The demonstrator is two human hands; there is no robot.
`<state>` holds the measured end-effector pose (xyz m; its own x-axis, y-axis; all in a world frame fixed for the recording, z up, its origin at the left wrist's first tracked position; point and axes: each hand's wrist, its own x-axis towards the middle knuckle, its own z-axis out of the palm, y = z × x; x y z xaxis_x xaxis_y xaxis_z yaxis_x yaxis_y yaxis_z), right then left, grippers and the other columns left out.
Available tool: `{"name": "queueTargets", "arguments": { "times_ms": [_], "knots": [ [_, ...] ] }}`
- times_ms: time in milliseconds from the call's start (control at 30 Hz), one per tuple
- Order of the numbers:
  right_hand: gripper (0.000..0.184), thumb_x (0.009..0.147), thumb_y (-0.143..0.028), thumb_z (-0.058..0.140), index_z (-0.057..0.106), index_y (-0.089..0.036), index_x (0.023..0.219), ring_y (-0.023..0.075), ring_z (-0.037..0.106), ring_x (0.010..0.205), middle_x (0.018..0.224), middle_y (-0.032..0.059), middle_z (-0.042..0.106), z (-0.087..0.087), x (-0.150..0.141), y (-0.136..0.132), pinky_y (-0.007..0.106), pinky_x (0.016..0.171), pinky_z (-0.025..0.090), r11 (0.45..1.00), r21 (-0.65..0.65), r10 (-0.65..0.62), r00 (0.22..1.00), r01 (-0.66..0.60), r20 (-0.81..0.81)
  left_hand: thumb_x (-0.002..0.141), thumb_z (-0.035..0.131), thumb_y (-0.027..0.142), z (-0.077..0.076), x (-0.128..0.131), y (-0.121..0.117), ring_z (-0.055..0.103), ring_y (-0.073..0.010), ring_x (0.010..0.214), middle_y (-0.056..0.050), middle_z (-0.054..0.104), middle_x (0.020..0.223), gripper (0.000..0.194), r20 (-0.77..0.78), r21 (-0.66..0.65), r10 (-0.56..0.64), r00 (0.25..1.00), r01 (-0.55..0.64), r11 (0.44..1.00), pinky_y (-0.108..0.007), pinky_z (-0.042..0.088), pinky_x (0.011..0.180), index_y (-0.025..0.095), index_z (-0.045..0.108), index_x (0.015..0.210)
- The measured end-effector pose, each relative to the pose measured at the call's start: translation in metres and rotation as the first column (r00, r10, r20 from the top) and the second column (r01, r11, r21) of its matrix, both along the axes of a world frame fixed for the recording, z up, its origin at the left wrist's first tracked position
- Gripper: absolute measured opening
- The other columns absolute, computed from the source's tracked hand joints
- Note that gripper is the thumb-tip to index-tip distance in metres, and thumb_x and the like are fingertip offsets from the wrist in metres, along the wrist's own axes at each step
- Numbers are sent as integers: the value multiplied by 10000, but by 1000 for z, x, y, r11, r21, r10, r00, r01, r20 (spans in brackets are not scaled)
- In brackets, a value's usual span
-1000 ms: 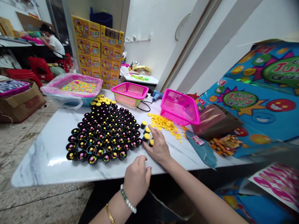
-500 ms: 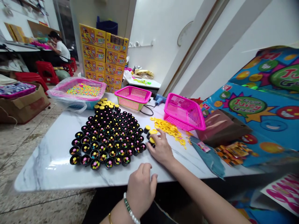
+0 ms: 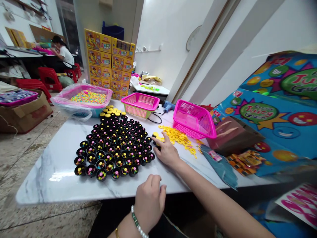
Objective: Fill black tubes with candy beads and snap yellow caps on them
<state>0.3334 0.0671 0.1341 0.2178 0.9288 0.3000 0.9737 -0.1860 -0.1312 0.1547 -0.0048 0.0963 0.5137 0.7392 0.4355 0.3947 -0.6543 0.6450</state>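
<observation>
Many small black cups (image 3: 108,157) filled with coloured beads stand packed together on the white marbled table (image 3: 61,185). A few black cups with yellow lids (image 3: 158,138) stand beside their right edge. My right hand (image 3: 167,153) is over these lidded cups, fingers spread and index finger stretched toward the packed group. Its fingers touch the lidded cups and partly hide them; no grip shows. My left hand (image 3: 150,195) hovers at the table's front edge with curled fingers and the thumb a little apart. Its palm is turned away, so anything inside is hidden.
Yellow rings (image 3: 182,138) lie in a pile right of my right hand, before a pink basket (image 3: 194,119). Behind the cups are a bead-filled basket (image 3: 89,97), another pink basket (image 3: 141,100) and a blue glue gun (image 3: 169,105). A person (image 3: 64,56) sits far left.
My right hand has shifted slightly left, and its index finger has stretched out toward the packed cups. The lidded cups under it have moved a little left. My left hand stays almost still.
</observation>
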Motion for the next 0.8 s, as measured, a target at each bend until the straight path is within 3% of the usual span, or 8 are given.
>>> {"name": "queueTargets", "arguments": {
  "times_ms": [233, 500, 800],
  "knots": [
    [465, 828, -273, 565, 615, -311, 1289, 300, 596, 1164, 1486, 53, 453, -1, 21, 33, 446, 958, 503, 999, -52, 18, 1000, -17, 12, 858, 496, 104, -4, 0, -2, 617, -170, 663, -12, 605, 789, 141, 26, 37, 2, 1000, -3, 999, -275, 448, 560, 228, 493, 922],
    [564, 808, -223, 551, 539, -274, 1370, 270, 578, 1184, 1487, 38, 463, -1, 20, 68, 406, 964, 502, 999, -16, 30, 1000, -30, 8, 858, 473, 120, -8, 4, -1, 618, -167, 629, -17, 614, 777, 149, 54, 100, 31, 998, -36, 994, -286, 445, 545, 231, 481, 958],
    [342, 817, -256, 564, 687, -228, 1135, 257, 612, 1086, 1313, 92, 556, -10, 35, 76, 377, 940, 496, 1000, 21, -3, 1000, 3, 0, 843, 496, 112, -7, 3, -2, 602, -175, 605, -4, 605, 764, 163, 35, 119, 29, 999, -33, 992, -297, 422, 510, 242, 460, 934]
  ]
}}
